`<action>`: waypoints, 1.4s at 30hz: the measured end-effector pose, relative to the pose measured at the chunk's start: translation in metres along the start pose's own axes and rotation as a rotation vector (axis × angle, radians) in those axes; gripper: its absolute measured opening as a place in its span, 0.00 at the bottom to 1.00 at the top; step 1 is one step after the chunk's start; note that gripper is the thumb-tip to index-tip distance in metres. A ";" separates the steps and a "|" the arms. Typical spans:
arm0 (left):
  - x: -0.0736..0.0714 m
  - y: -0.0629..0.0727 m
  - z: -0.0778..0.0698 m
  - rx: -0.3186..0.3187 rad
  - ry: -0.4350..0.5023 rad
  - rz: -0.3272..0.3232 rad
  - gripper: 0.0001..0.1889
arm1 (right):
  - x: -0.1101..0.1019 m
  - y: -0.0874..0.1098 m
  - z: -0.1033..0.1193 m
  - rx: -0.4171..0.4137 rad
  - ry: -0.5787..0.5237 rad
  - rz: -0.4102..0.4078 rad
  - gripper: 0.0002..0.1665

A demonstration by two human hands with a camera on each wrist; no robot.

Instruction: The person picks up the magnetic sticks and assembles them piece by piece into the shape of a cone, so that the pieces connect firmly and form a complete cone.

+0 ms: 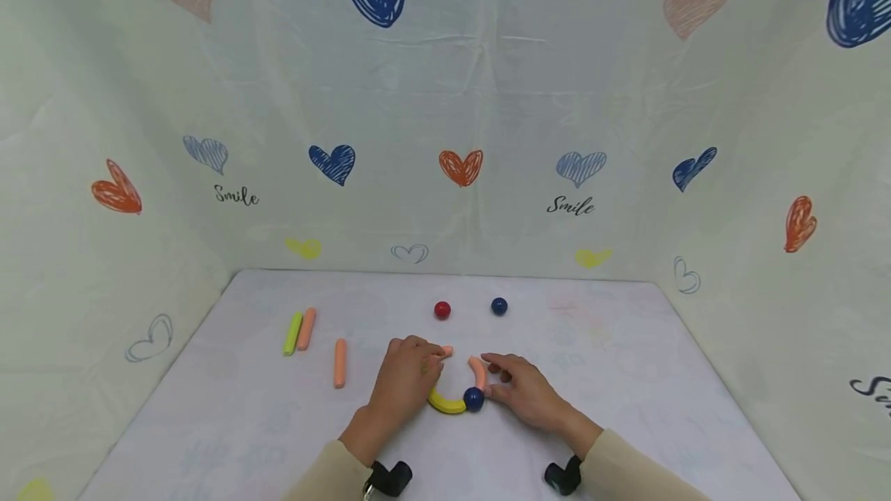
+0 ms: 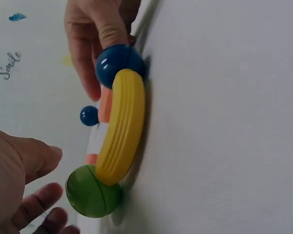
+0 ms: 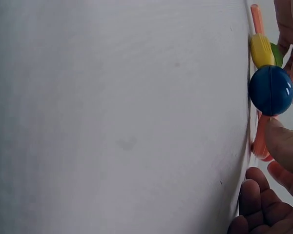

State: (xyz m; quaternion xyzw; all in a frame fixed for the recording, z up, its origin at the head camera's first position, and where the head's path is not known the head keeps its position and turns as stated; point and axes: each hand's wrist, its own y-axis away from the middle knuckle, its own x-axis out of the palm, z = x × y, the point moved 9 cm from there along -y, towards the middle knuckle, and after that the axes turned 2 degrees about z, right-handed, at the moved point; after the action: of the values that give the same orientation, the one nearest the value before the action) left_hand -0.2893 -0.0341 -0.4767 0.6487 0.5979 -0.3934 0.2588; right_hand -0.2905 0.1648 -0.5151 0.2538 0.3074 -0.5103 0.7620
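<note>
On white tabletop [image 1: 640, 362], left hand [image 1: 407, 371] spread near green ball [image 2: 92, 192], right hand [image 1: 527, 391] pinching curved orange piece [image 1: 479, 372]

On the table [image 1: 626, 408], between the left hand [image 1: 409, 369] and the right hand [image 1: 527, 393], I see a curved piece [image 1: 446, 406] with a ball [image 1: 473, 399] at its right end; two loose balls [image 1: 442, 311] lie behind, and off left lie three sticks [image 1: 306, 329], the frontmost one apart

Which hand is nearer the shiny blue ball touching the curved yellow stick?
Right. The right hand is close beside the shiny blue ball; the left hand is farther away, near the curved yellow stick's other end.
</note>
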 end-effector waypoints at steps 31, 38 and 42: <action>0.009 -0.002 0.024 -0.141 0.138 0.112 0.09 | 0.007 -0.013 0.010 -0.014 -0.076 -0.045 0.19; 0.014 -0.004 0.028 -0.183 0.090 0.096 0.08 | 0.009 -0.015 0.013 0.009 -0.079 -0.057 0.17; 0.012 -0.003 0.027 -0.183 0.095 0.081 0.08 | 0.007 -0.014 0.014 0.007 -0.076 -0.062 0.16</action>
State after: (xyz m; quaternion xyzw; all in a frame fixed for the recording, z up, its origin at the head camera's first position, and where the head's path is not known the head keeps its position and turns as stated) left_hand -0.2983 -0.0484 -0.5008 0.6638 0.6162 -0.2952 0.3040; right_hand -0.2988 0.1454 -0.5113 0.2271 0.2841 -0.5440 0.7562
